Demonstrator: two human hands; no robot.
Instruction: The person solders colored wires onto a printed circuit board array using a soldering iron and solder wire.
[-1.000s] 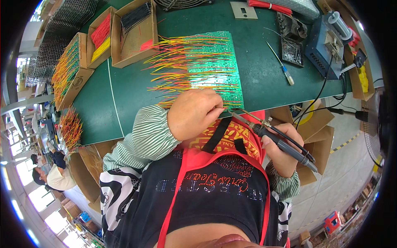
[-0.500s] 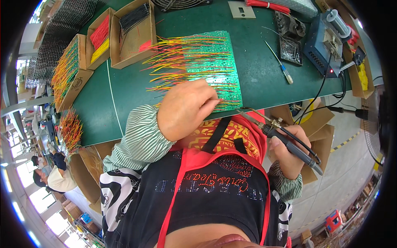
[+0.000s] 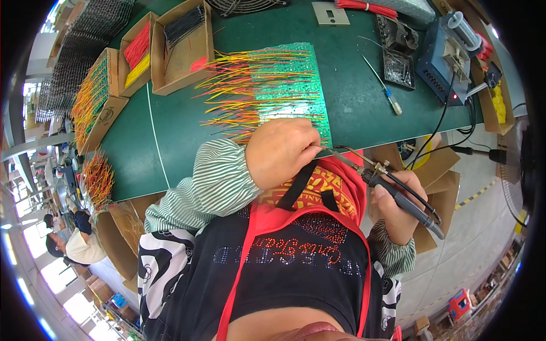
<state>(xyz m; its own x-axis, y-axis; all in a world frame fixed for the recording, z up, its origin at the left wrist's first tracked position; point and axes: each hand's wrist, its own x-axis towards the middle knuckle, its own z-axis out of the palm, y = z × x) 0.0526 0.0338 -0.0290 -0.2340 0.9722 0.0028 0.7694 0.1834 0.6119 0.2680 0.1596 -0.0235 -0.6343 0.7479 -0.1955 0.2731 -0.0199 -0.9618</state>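
My left hand is closed in a pinch over the near edge of a green circuit board panel; whatever its fingertips hold is too small to make out. Rows of red and yellow wires lie across the panel, their loose ends sticking out to the left. In my right hand is a soldering iron with a brass fitting and a thin curved feed tube. Its tip points left and comes close to the left fingertips, at the panel's near corner.
Cardboard boxes hold red and yellow wires, black wires and wired boards. A blue soldering station with a solder reel stands at the right, its cable hanging down. A screwdriver-like tool and a dark metal tray lie nearby.
My left hand has moved right and toward me, to the panel's near corner, its fingertips now beside the iron's tip. My right hand with the soldering iron has hardly moved.
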